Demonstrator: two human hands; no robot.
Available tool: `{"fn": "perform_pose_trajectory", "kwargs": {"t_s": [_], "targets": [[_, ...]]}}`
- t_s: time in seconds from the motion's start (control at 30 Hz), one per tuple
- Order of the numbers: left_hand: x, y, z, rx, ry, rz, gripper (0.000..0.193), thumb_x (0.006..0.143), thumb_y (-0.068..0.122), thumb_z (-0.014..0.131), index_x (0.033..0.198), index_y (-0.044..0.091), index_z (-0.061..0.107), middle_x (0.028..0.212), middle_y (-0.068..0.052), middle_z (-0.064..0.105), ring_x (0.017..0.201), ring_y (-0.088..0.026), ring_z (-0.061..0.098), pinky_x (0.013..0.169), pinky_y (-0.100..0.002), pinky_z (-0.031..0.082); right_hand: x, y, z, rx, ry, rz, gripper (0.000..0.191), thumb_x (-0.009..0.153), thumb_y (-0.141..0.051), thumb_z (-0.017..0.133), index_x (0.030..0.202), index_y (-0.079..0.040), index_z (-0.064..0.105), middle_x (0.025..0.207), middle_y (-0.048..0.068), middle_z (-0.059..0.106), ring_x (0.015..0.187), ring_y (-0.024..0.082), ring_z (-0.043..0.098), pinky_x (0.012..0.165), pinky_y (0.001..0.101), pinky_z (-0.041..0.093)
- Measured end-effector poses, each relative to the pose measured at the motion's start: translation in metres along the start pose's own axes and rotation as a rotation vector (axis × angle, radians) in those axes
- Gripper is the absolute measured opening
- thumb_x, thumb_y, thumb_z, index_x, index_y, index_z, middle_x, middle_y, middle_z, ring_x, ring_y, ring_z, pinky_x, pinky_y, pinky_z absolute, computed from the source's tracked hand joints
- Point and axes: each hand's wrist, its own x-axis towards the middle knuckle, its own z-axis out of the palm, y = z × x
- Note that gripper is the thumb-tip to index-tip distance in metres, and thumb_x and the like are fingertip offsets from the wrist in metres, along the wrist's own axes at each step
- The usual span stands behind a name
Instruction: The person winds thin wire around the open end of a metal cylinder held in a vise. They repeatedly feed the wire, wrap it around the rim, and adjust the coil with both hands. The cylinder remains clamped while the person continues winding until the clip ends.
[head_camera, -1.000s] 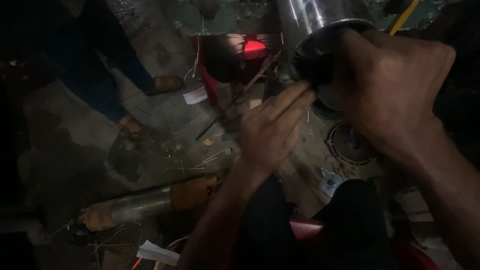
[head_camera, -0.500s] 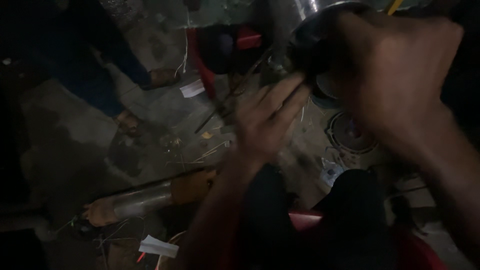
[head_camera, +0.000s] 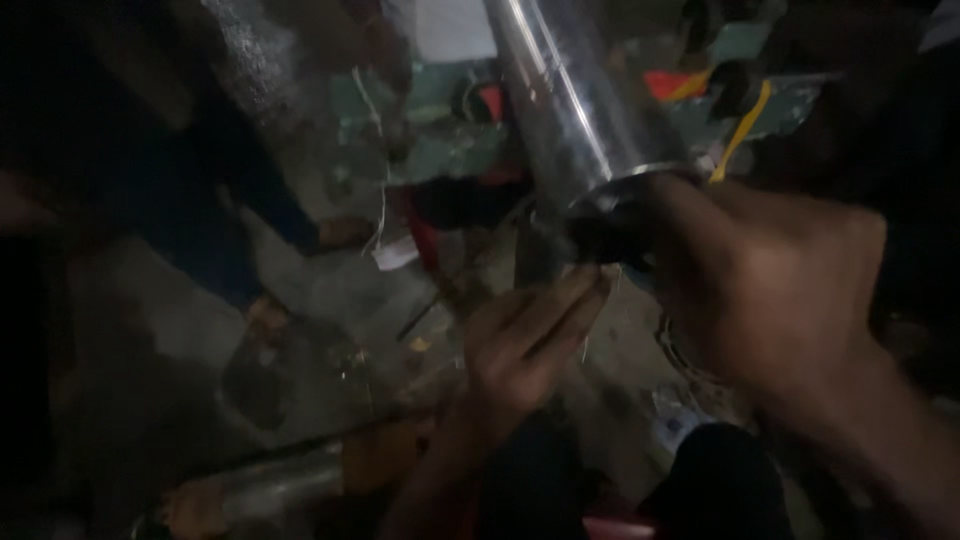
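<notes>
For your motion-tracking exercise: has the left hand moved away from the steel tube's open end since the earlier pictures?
No. The left hand stays just below the steel tube's open end, fingers pointing at it, beside the right hand.

It looked like a dim repair workshop — work was done low over a gritty concrete floor (head_camera: 330, 300) strewn with wire scraps. A shiny metal cylinder (head_camera: 570, 100), a second motor-like cylinder (head_camera: 270, 485) and green machine parts (head_camera: 440, 140) lay about.

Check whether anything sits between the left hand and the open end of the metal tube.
Nothing visible does. The left hand has its fingertips at the dark end of the shiny metal tube, which the right hand grips.
</notes>
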Motion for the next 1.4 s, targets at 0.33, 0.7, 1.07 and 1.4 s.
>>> {"fn": "perform_pose_trajectory", "kwargs": {"t_s": [0.33, 0.7, 1.07, 1.4], "targets": [[0.011, -0.002, 0.014, 0.011, 0.055, 0.066, 0.017, 0.095, 0.007, 0.082, 0.111, 0.005, 0.077, 0.127, -0.008, 0.07, 0.094, -0.02, 0.078, 0.077, -0.029, 0.066, -0.04, 0.024, -0.005, 0.16, 0.101, 0.193, 0.037, 0.08, -0.006, 0.079, 0.116, -0.005, 0.079, 0.064, 0.005, 0.065, 0.053, 0.016, 0.062, 0.052, 0.0321, 0.048], [0.017, -0.002, 0.015, 0.149, 0.012, 0.066, 0.012, 0.09, 0.003, 0.085, 0.098, 0.005, 0.076, 0.113, -0.009, 0.075, 0.099, -0.022, 0.078, 0.081, -0.03, 0.067, -0.035, 0.037, 0.017, 0.257, 0.15, 0.033, 0.04, 0.075, -0.015, 0.08, 0.114, -0.006, 0.08, 0.056, 0.002, 0.058, 0.044, 0.015, 0.053, 0.042, 0.035, 0.04], [0.019, -0.005, 0.002, 0.044, -0.026, 0.102, 0.02, 0.091, -0.001, 0.078, 0.111, -0.002, 0.075, 0.126, -0.013, 0.07, 0.111, -0.026, 0.075, 0.092, -0.037, 0.067, -0.004, 0.012, 0.021, 0.203, -0.122, 0.098, 0.032, 0.074, -0.011, 0.075, 0.106, -0.006, 0.076, 0.058, 0.005, 0.061, 0.04, 0.02, 0.059, 0.036, 0.0378, 0.044], [-0.002, -0.015, 0.007, -0.164, 0.05, 0.039, 0.018, 0.09, 0.005, 0.072, 0.106, -0.004, 0.072, 0.122, -0.018, 0.07, 0.109, -0.032, 0.074, 0.095, -0.043, 0.065, 0.017, -0.021, -0.008, 0.131, -0.439, 0.203, 0.041, 0.074, -0.009, 0.075, 0.114, -0.003, 0.064, 0.091, 0.014, 0.067, 0.059, 0.028, 0.068, 0.051, 0.041, 0.056]]}}
